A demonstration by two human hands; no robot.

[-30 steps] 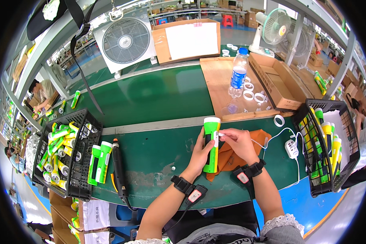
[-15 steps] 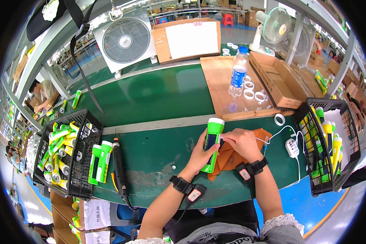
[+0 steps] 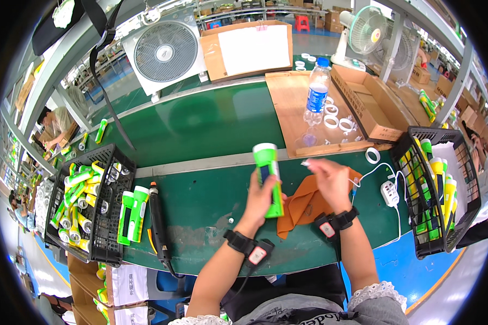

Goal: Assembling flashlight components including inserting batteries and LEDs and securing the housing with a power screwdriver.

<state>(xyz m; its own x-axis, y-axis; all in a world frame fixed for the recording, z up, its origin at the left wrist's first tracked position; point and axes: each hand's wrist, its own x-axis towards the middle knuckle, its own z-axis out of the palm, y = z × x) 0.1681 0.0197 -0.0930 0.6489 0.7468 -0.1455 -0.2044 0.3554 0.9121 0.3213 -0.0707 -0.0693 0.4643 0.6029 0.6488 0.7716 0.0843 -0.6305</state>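
Observation:
My left hand [image 3: 256, 201] is wrapped around a green flashlight [image 3: 265, 157] with a white head, held upright over the bench. To its right, my right hand [image 3: 333, 183] pinches the small white plug [image 3: 306, 162] of a cable, apart from the flashlight. The white cable [image 3: 375, 169] trails from beside that hand toward a white power strip [image 3: 389, 195]. Under the right hand an orange-brown cloth [image 3: 299, 208] lies crumpled. Two more green flashlights [image 3: 137, 214] rest side by side at the left, beside a black electric screwdriver [image 3: 158, 230].
A black basket [image 3: 111, 216] of green and yellow flashlights stands at left, another black basket [image 3: 454, 230] at right. Behind are a wooden board [image 3: 287, 108] with a water bottle [image 3: 316, 100] and white rings [image 3: 331, 122], an open carton [image 3: 371, 105] and a box fan [image 3: 165, 53].
The flashlight in my left hand has moved up and to the left. My right hand has drawn away from it with the plug, which now shows at the fingertips.

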